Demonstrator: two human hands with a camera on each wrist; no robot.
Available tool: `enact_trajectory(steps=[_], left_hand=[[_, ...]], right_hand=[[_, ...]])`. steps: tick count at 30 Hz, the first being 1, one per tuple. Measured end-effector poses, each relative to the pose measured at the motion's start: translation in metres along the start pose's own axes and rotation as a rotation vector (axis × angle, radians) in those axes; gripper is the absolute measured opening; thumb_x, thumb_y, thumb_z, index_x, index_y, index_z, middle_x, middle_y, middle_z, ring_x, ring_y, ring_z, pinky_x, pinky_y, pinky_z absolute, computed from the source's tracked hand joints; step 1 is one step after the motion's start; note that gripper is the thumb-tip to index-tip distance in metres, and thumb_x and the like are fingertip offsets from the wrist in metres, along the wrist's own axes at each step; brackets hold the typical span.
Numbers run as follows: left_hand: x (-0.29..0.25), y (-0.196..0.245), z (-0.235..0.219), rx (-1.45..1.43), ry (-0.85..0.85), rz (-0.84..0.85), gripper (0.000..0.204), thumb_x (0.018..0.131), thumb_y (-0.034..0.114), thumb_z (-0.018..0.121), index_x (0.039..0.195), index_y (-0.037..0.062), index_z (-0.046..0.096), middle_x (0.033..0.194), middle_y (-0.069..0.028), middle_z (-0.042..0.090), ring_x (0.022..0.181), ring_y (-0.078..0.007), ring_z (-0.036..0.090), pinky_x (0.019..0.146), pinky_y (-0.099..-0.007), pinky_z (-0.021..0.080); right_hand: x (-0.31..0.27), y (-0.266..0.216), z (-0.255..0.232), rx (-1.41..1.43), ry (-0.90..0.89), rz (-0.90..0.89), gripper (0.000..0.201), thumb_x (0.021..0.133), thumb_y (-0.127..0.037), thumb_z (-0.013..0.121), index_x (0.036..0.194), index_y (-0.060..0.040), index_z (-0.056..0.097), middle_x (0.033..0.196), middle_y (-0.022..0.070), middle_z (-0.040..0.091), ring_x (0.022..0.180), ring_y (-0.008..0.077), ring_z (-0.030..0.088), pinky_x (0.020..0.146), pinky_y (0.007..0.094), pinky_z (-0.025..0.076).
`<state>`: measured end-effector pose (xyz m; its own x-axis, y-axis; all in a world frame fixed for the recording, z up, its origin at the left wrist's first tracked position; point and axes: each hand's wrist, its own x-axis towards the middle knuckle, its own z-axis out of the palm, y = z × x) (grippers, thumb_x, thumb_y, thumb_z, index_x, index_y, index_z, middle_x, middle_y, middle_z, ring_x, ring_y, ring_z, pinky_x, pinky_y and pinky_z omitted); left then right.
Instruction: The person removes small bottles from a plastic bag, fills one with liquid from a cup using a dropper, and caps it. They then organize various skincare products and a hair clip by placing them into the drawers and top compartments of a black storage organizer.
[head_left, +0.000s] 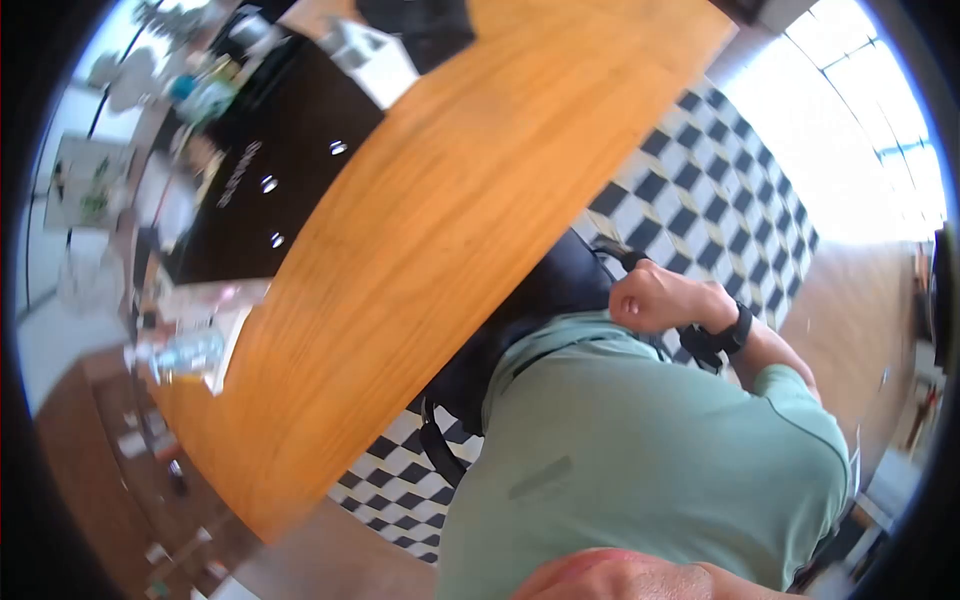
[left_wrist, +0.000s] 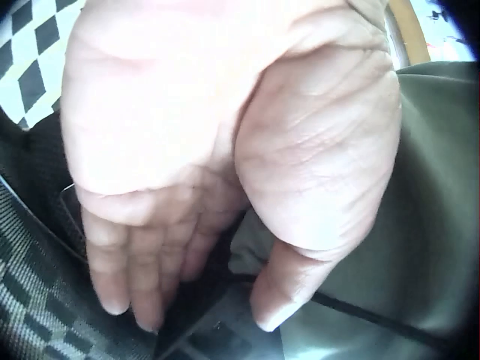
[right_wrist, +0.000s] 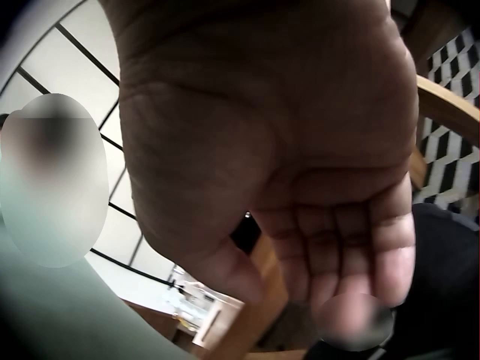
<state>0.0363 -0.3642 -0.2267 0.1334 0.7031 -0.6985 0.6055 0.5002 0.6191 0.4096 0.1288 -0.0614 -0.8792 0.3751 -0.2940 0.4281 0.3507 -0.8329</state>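
My left hand (left_wrist: 202, 150) fills the left wrist view, palm toward the camera, fingers loosely extended and thumb apart, with nothing held. Its fingertips hang over dark fabric, with a green shirt (left_wrist: 435, 210) and a thin black cord (left_wrist: 375, 319) beside the thumb. It does not show in the head view. In the head view my right hand (head_left: 660, 298) hovers at the waist, near a black chair (head_left: 560, 280), a black band (head_left: 740, 328) round its wrist. The right wrist view shows that hand (right_wrist: 277, 150) with fingers loosely bent and bare between thumb and fingers.
A long wooden table (head_left: 430, 220) runs diagonally past the body. On its far side stand a black panel (head_left: 290, 150) with lettering, white papers (head_left: 385, 75) and a clear bottle (head_left: 195, 350). Patterned tile floor (head_left: 700, 190) lies beyond the near edge. Bright windows (head_left: 860, 100) stand at upper right.
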Motion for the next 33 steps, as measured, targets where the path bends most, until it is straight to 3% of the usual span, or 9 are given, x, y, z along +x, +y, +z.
enact_trajectory(steps=[5,10,15,20,22,24,26,29,33], left_hand=[[0.001,0.021,-0.065,0.085,-0.22,0.06,0.038,0.096,0.027,0.063,0.122,-0.0004,0.068,0.117,-0.0165,0.074,0.104,-0.0249,0.069,0.089,-0.0392,0.053],[0.055,0.065,-0.115,0.135,-0.19,0.16,0.037,0.096,0.026,0.063,0.122,-0.0004,0.068,0.116,-0.0164,0.074,0.104,-0.0248,0.069,0.088,-0.0391,0.053],[0.051,0.1,-0.147,0.167,-0.225,0.178,0.037,0.096,0.025,0.063,0.122,-0.0003,0.068,0.116,-0.0163,0.074,0.103,-0.0246,0.07,0.088,-0.039,0.053],[0.034,0.128,-0.173,0.206,-0.426,0.144,0.036,0.096,0.025,0.063,0.121,-0.0003,0.068,0.115,-0.0161,0.074,0.103,-0.0245,0.07,0.088,-0.0388,0.053],[0.038,0.142,-0.181,0.216,-0.5,0.13,0.035,0.096,0.024,0.063,0.121,-0.0003,0.068,0.115,-0.0161,0.074,0.103,-0.0244,0.07,0.088,-0.0388,0.053],[0.044,0.157,-0.189,0.222,-0.565,0.114,0.035,0.096,0.024,0.063,0.121,-0.0002,0.068,0.115,-0.016,0.074,0.102,-0.0243,0.07,0.088,-0.0387,0.053],[0.051,0.172,-0.193,0.216,-0.622,0.092,0.035,0.096,0.024,0.063,0.121,-0.0002,0.068,0.114,-0.016,0.074,0.102,-0.0243,0.07,0.088,-0.0387,0.053],[0.065,0.197,-0.205,0.219,-0.712,0.052,0.034,0.096,0.024,0.063,0.12,-0.0002,0.068,0.114,-0.0159,0.074,0.102,-0.0242,0.07,0.088,-0.0386,0.053],[0.087,0.232,-0.221,0.219,-0.808,-0.005,0.034,0.096,0.023,0.063,0.12,-0.0002,0.068,0.114,-0.0158,0.074,0.102,-0.0241,0.07,0.087,-0.0385,0.053]], right_hand=[[-0.07,0.056,0.057,-0.397,-0.286,0.554,0.02,0.074,-0.014,0.067,0.083,0.0019,0.074,0.08,0.0215,0.073,0.08,0.0365,0.074,0.071,0.0448,0.06],[-0.09,0.015,0.063,-0.223,-0.499,0.695,0.024,0.074,-0.019,0.068,0.088,-0.0012,0.075,0.088,0.0163,0.076,0.087,0.0326,0.074,0.072,0.0392,0.058],[-0.128,0.09,0.133,-0.026,-0.453,0.699,0.037,0.081,-0.027,0.073,0.111,-0.0055,0.074,0.093,0.0145,0.076,0.083,0.0255,0.076,0.066,0.0379,0.061],[-0.168,0.139,0.21,0.506,-0.333,0.895,0.028,0.091,-0.026,0.067,0.108,-0.0056,0.076,0.079,0.011,0.076,0.066,0.0234,0.075,0.054,0.0376,0.06],[-0.162,0.138,0.22,0.399,-0.538,1.006,0.044,0.09,-0.028,0.075,0.125,-0.0028,0.067,0.108,0.0199,0.075,0.091,0.03,0.076,0.067,0.0423,0.067],[-0.172,0.142,0.241,0.538,-0.483,1.017,0.048,0.093,-0.041,0.068,0.124,-0.0034,0.068,0.109,0.0193,0.075,0.09,0.0297,0.076,0.069,0.0447,0.064],[-0.178,0.131,0.247,1.117,-0.314,1.187,0.047,0.092,-0.04,0.07,0.125,-0.0056,0.069,0.113,0.015,0.075,0.09,0.0263,0.075,0.074,0.043,0.063],[-0.175,0.113,0.254,1.446,-0.024,1.14,0.041,0.088,-0.039,0.07,0.105,-0.0017,0.075,0.081,0.0118,0.076,0.06,0.0222,0.071,0.055,0.0376,0.058],[-0.191,0.139,0.288,1.758,-0.164,1.078,0.042,0.088,-0.034,0.07,0.115,-0.0018,0.072,0.095,0.0131,0.078,0.07,0.0224,0.074,0.062,0.0365,0.061]])
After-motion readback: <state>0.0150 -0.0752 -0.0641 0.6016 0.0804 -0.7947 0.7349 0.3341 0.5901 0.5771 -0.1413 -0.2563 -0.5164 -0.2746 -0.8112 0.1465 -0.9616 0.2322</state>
